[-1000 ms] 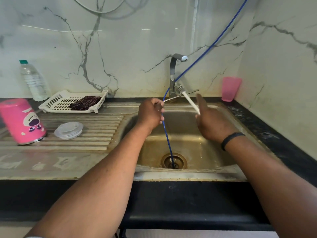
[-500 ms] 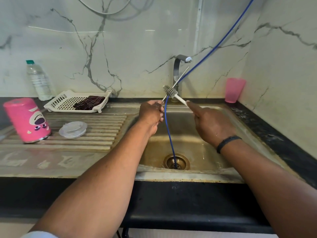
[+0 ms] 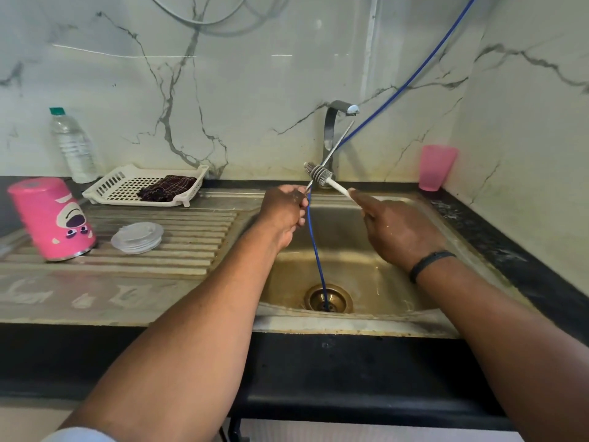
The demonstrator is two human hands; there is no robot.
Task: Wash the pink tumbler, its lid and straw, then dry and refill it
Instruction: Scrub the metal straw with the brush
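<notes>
Head view. We saw the left hand (image 3: 284, 209) closed in a fist round the lower end of the metal straw (image 3: 331, 154), which rose from that fist up and to the right, its free tip ending just below the spout of the tap (image 3: 338, 129). The right hand (image 3: 396, 228) pinched the white handle of the small brush (image 3: 319, 176), whose long axis ran up and to the left from the fingers, so that straw and brush crossed above the back rim of the sink (image 3: 376, 320). The bristle head met the straw just above the left fist; whether it scrubbed the outside or merely rested there we could not tell. We judged that the coming stroke depended on this crossing: the brush lay across the straw, not along it, and the straw's open tip pointed away from the right hand, so entering the bore would have required turning one axis onto the other. The left hand was the nearer to the contact point. A blue hose (image 3: 315, 247) hung between the hands and down into the drain. The pink tumbler (image 3: 52, 220) stood inverted and tilted on the drainboard, well to the left of both hands, with the clear lid (image 3: 137, 237) lying just beside it. We saw no water running.
</notes>
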